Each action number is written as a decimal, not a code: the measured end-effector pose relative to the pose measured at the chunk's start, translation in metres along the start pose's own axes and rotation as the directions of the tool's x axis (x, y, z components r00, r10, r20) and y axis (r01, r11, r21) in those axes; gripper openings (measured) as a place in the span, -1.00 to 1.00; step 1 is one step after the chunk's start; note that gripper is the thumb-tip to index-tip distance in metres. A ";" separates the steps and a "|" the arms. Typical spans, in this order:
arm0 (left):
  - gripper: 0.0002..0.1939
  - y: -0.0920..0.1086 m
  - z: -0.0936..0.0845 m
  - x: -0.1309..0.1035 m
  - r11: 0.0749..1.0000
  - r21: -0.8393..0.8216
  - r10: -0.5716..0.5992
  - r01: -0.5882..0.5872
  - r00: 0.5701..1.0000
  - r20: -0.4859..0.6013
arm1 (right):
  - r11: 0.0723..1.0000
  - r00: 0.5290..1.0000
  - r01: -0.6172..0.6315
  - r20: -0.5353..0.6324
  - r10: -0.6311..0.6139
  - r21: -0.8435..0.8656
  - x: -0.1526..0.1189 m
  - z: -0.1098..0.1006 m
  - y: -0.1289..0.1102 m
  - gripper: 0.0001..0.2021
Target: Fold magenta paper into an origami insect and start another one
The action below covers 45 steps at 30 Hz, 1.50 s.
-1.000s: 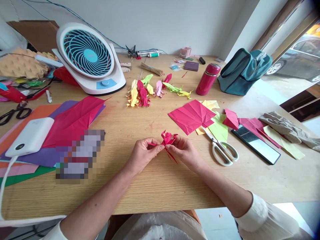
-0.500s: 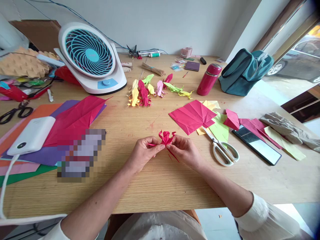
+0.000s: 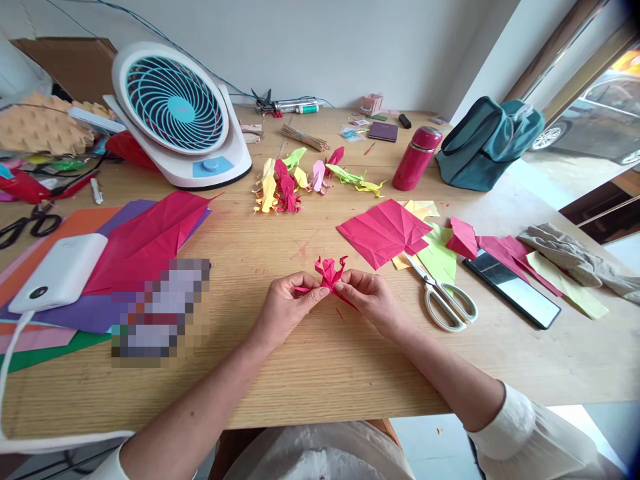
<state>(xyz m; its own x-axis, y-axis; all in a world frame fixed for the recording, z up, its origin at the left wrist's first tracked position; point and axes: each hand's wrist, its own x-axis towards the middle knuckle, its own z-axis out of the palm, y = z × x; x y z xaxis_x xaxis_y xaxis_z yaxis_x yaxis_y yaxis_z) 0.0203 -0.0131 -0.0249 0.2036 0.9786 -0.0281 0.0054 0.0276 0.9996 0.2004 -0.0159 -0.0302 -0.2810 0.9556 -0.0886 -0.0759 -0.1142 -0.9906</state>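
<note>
Both left hand [image 3: 289,304] and right hand [image 3: 371,301] — in a narrow fingertip pinch on one red paper figure [image 3: 329,271].

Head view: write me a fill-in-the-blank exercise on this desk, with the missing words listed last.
The left hand and right hand both hold a figure folded from red ____.
The white-handled scissors lie on the person's ____ side.
Beside the red flask stands a teal ____.
Behind the stacked sheets stands a white and blue ____.

Missing words: paper; right; bag; fan.
</note>
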 end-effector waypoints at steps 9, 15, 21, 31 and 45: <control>-0.75 0.005 -0.008 0.003 0.989 -0.038 -0.142 0.145 0.988 0.068 | 0.976 0.998 0.045 -0.024 -0.051 -0.214 -0.005 0.002 -0.002 -0.65; -0.70 -0.001 -0.016 0.004 0.985 0.034 -0.172 0.168 0.972 0.162 | 0.950 0.996 0.036 -0.068 -0.060 -0.310 -0.008 0.001 -0.004 -0.72; -0.70 -0.006 -0.008 0.003 0.988 0.079 -0.143 0.134 0.984 0.111 | 0.897 0.991 0.064 -0.076 -0.107 -0.437 -0.010 0.005 -0.004 -0.85; -0.57 0.005 -0.005 0.004 0.970 -0.127 -0.223 0.208 0.969 -0.112 | 0.866 0.951 0.301 0.057 -0.304 -0.399 -0.011 0.003 -0.004 -0.83; -0.73 0.012 -0.004 0.001 0.974 -0.211 -0.048 0.078 0.988 0.143 | 0.992 0.989 0.099 0.104 -0.107 0.081 -0.006 0.005 -0.003 -0.67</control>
<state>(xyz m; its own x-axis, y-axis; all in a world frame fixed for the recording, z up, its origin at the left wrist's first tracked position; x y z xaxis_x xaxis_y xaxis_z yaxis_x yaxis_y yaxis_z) 0.0169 -0.0108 -0.0133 0.3414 0.9368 -0.0762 -0.1855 0.1467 0.9716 0.1973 -0.0226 -0.0262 -0.3688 0.9290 0.0296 -0.1802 -0.0403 -0.9828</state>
